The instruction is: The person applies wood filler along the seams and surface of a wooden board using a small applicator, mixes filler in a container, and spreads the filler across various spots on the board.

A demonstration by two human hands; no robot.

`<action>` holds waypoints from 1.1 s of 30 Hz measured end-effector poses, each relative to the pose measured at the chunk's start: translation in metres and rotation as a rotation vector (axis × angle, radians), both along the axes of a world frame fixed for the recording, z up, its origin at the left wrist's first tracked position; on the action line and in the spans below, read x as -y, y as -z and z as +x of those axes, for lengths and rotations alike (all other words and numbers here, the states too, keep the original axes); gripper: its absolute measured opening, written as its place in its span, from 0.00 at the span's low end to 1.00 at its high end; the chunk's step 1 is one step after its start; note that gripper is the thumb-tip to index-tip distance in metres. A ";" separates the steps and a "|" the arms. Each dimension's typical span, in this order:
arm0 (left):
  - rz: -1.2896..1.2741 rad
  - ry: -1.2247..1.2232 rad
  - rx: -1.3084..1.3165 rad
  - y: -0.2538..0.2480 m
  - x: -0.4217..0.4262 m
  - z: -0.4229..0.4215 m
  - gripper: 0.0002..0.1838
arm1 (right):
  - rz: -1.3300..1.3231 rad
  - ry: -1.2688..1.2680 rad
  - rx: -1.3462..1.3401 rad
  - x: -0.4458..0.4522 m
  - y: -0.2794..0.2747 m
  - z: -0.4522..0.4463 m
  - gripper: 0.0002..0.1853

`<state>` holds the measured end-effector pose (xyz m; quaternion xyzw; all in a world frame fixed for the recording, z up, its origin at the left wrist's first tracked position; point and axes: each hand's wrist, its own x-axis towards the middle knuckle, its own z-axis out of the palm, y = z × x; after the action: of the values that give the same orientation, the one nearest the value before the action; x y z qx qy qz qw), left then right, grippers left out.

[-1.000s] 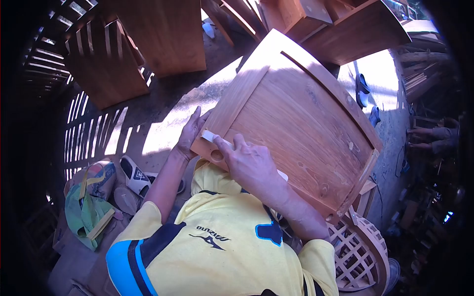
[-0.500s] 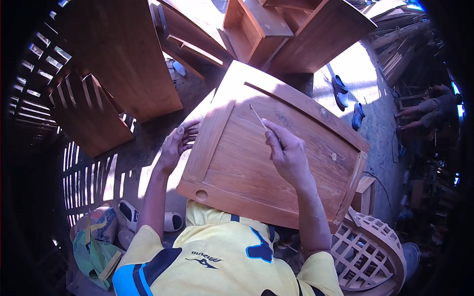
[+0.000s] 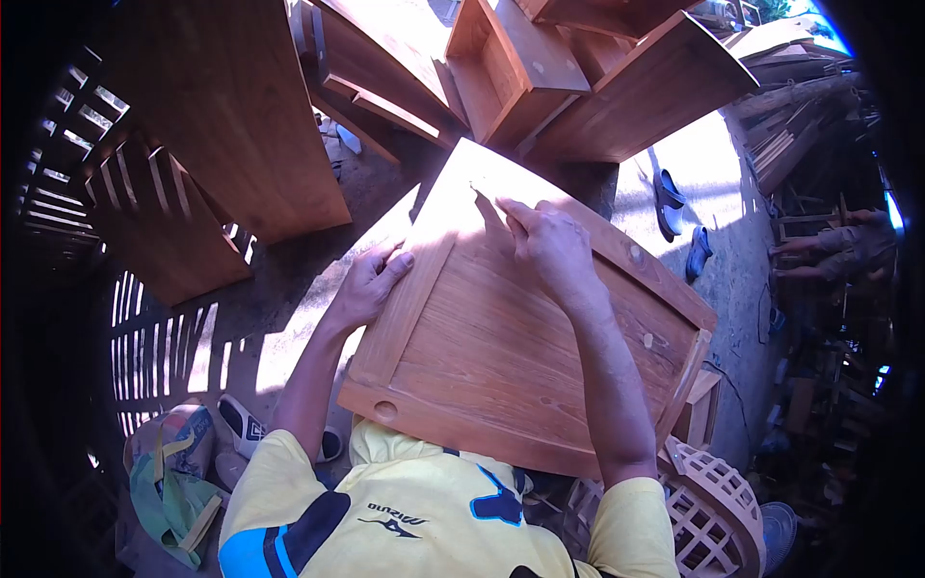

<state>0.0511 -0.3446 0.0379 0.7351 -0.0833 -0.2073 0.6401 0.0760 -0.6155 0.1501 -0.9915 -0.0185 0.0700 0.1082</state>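
A brown wooden panel (image 3: 520, 328) with a raised frame lies tilted across my lap, a round recess near its lower left corner. My left hand (image 3: 369, 286) grips the panel's left edge, thumb on top and fingers at the side. Over the upper part of the panel, my right hand (image 3: 551, 246) is closed in a pinch on a thin stick (image 3: 485, 195), its tip near the inner corner of the frame. Bright sunlight washes out the panel's top corner.
Wooden panels (image 3: 241, 125) and an open wooden box (image 3: 511, 72) stand beyond. Dark clogs (image 3: 667, 204) lie on the floor at the right. A woven basket (image 3: 708, 511) is at lower right, a green bag (image 3: 169, 501) at lower left. Another person (image 3: 838, 252) is at far right.
The white piece under my right hand is no longer seen; that hand now holds the thin stick, farther up the panel. My left hand has closed onto the panel's left edge.
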 end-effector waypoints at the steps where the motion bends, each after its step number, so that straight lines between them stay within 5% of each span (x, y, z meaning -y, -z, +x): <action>1: -0.005 -0.010 -0.004 0.000 0.000 -0.001 0.29 | -0.026 -0.007 -0.021 0.005 -0.006 -0.001 0.17; 12: -0.036 -0.050 -0.062 -0.004 0.002 -0.004 0.35 | -0.113 -0.097 -0.109 0.001 -0.015 0.014 0.17; 15: -0.018 -0.055 -0.042 -0.002 0.000 -0.004 0.35 | -0.025 -0.195 0.026 0.019 -0.009 0.009 0.17; 17: -0.025 -0.051 -0.053 0.001 0.000 -0.004 0.36 | 0.409 0.035 -0.113 0.018 -0.013 0.010 0.16; 21: -0.058 -0.024 -0.074 0.002 0.000 -0.003 0.36 | 0.559 0.125 -0.163 0.017 0.001 0.012 0.16; 26: -0.007 -0.043 -0.044 0.002 0.001 -0.005 0.32 | 0.031 -0.174 0.115 0.018 0.019 0.001 0.15; 33: -0.068 -0.058 -0.031 -0.001 0.003 -0.004 0.31 | -0.151 -0.043 -0.042 -0.010 -0.017 0.001 0.17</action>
<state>0.0471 -0.3476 0.0386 0.7117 -0.0593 -0.1969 0.6717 0.0773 -0.6053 0.1669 -0.9945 -0.0324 0.0944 0.0317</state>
